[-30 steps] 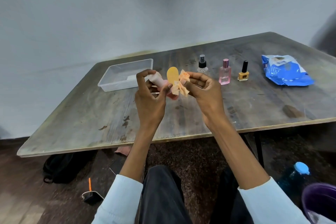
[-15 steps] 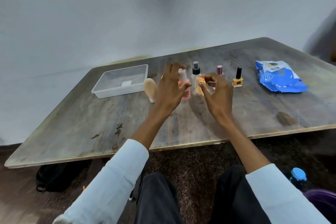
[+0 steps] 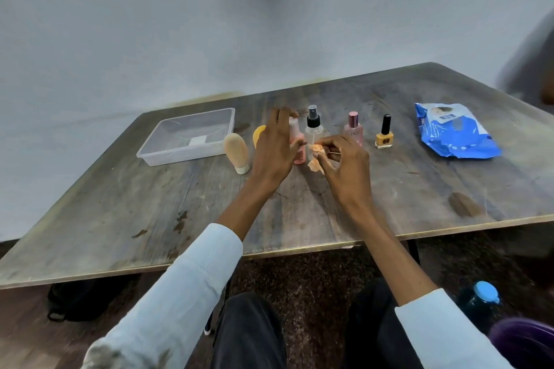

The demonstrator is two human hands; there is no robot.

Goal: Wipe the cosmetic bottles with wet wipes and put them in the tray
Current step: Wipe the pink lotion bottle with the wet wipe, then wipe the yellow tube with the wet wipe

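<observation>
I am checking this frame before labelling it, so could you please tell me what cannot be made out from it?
- Head view: the left hand covers most of the pink bottle, so its grip is unclear.
- The yellow item behind that hand is mostly hidden.
- Label text on the perfume bottle and wipes pack is too small to read.
- The purple container is cut off by the frame corner.

Upright bottles (image 3: 314, 129) beside clear tray (image 3: 168, 154)
</observation>
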